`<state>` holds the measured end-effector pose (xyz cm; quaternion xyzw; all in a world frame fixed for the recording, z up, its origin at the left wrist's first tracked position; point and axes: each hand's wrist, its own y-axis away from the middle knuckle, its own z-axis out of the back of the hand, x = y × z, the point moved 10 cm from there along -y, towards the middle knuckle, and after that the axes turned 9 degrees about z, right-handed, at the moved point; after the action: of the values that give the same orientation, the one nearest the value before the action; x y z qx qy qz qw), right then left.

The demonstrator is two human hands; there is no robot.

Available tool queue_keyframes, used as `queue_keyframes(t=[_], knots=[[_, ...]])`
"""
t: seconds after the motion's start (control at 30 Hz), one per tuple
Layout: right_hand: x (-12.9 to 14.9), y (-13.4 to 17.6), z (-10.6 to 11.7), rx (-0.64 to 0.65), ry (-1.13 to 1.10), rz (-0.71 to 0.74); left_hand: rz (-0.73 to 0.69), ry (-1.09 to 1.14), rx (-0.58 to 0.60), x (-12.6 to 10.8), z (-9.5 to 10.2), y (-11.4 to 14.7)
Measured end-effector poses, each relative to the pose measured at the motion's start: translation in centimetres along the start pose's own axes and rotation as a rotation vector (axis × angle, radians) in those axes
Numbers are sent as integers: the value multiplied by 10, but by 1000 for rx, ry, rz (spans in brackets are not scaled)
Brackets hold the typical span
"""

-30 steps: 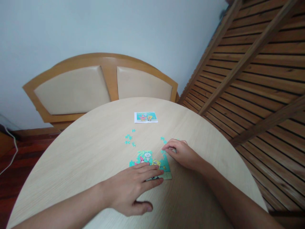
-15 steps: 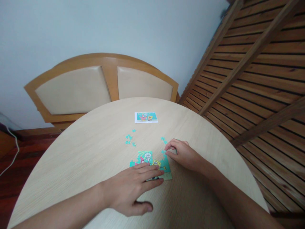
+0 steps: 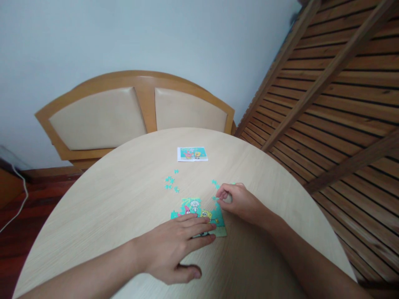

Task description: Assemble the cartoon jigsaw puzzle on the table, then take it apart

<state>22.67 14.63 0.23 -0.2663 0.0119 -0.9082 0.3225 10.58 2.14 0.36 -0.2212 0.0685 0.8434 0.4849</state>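
Puzzle (image 3: 205, 214), part-assembled: toward my view's six o'clock. Left hand (image 3: 176, 245): spread across it, gripping nothing. Right hand (image 3: 241, 201): curled, at puzzle's two o'clock; contents, I can't tell. Risk, I judge: left-hand drag could split puzzle joins.

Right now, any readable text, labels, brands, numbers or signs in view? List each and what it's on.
No legible text.
Picture card: faint marks along the top of its print, too small and blurred to tell whether they are lettering.
Joined puzzle: yellowish marks near its top edge, unreadable; left hand covers part of it.
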Motion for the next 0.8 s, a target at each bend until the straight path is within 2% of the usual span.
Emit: queue_keyframes(t=[0.17, 0.33, 0.5, 0.63, 0.8], knots=[[1, 0, -3, 5, -95, 29, -5, -9, 6, -1, 1, 0], [5, 0, -2, 15, -79, 53, -12, -21, 24, -1, 0, -1], [7, -1, -2, -19, -4, 60, -8, -33, 35, 0, 0, -2], [19, -2, -10, -10, 116, 172, -11, -13, 25, -1, -1, -1], [15, -1, -8, -8, 206, 203, -20, 11, -60, -2, 9, -3]])
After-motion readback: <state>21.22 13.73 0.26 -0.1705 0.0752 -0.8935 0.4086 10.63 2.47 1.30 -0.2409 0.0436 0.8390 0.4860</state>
